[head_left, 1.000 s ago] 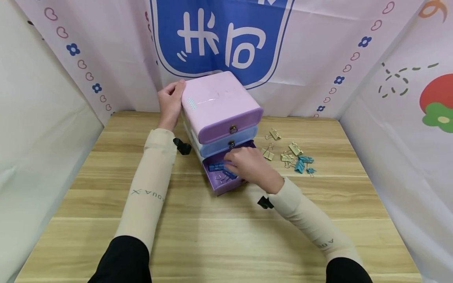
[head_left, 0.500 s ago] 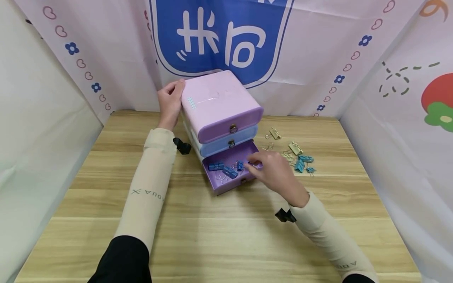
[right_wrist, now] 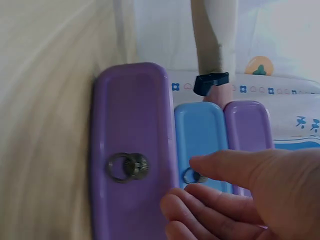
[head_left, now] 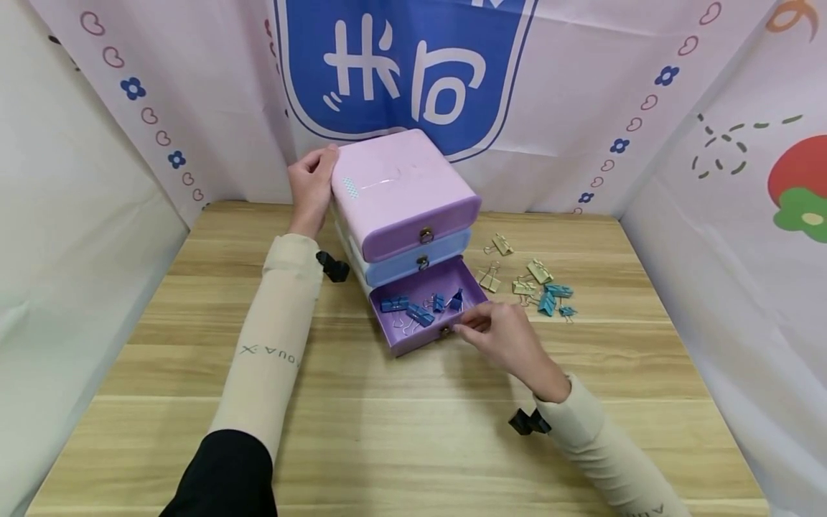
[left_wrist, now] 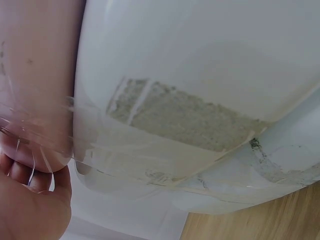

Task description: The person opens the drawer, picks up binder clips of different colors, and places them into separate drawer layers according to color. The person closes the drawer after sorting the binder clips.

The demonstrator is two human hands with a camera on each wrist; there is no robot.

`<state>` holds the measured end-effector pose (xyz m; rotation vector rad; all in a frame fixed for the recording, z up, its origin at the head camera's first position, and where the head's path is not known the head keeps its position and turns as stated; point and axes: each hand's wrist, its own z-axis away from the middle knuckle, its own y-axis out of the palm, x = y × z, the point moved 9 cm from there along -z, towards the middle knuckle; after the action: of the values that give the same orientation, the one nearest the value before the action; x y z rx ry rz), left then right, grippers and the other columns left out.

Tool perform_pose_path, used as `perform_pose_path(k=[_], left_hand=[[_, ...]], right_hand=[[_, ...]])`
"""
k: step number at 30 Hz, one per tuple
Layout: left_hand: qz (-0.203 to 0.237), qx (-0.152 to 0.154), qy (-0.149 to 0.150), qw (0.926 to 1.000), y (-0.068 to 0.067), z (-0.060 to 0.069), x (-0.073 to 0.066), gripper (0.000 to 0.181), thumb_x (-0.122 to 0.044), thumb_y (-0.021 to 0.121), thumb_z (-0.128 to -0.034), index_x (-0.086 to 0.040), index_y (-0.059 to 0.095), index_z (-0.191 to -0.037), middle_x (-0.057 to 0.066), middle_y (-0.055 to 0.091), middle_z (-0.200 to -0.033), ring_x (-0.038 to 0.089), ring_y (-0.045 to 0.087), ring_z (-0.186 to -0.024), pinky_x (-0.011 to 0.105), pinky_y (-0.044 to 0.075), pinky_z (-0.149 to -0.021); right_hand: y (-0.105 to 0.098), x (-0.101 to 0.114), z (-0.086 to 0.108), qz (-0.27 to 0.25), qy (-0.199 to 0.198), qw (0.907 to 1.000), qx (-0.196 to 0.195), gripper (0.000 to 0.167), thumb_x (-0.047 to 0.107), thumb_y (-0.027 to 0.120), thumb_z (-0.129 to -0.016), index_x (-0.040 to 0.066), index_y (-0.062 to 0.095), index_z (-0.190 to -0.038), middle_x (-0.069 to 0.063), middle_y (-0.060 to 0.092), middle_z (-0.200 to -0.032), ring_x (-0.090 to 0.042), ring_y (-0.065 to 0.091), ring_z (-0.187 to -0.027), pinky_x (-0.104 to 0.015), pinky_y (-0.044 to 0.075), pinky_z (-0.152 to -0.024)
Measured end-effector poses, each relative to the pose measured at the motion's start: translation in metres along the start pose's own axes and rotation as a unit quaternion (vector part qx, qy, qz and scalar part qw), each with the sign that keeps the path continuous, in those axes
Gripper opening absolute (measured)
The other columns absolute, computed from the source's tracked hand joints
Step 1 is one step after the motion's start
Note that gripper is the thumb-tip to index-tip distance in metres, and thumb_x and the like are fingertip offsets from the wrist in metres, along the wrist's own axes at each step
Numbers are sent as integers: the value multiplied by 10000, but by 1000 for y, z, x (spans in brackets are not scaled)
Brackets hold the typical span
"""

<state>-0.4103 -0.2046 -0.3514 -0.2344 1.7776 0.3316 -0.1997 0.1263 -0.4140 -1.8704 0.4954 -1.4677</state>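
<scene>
A small drawer cabinet (head_left: 400, 187) with a pink top stands on the table. Its lowest purple drawer (head_left: 472, 283) is pulled out and holds several dark blue binder clips (head_left: 420, 314). At the cabinet's rear left corner my left hand (head_left: 312, 185) grips the edge; the left wrist view shows its curled fingers (left_wrist: 32, 172) there. My right hand (head_left: 507, 341) is at the right end of the drawer's front, thumb and fingers apart. In the right wrist view, the fingers (right_wrist: 190, 212) lie beside the drawer front (right_wrist: 135, 115) with its ring pull (right_wrist: 122, 167); contact is hard to tell.
Several gold binder clips (head_left: 539, 271) and teal binder clips (head_left: 547, 304) lie on the table right of the cabinet. The blue middle drawer (head_left: 394, 271) and purple top drawer (head_left: 446, 222) are closed. A printed cloth (head_left: 549, 108) hangs behind.
My right hand has drawn back from inside the drawer to its front right edge, uncovering a blue binder clip at the drawer's right side. My left hand has stayed in place.
</scene>
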Motion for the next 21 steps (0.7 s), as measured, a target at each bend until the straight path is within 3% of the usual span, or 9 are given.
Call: perform_pose_path(k=[7, 21], left_hand=[[-22, 36, -54, 10000, -1, 1, -1, 320, -405, 735, -992, -120, 813, -1114, -66, 718, -996, 89, 598, -937, 228, 477, -824], [-12, 103, -201, 9997, -1, 2, 0, 337, -416, 727, -999, -126, 801, -1155, -62, 706, -1029, 90, 589, -952, 232, 480, -821]], right_hand=[[20, -21, 0, -91, 628, 9974, 352, 125, 163, 854, -892, 81, 820, -979, -56, 808, -908, -98, 730, -739, -197, 586, -664], [45, -45, -11, -176, 770, 9956, 498, 129, 300, 864, -893, 173, 846, -909, 25, 809, -830, -83, 667, -622, -262, 524, -578]])
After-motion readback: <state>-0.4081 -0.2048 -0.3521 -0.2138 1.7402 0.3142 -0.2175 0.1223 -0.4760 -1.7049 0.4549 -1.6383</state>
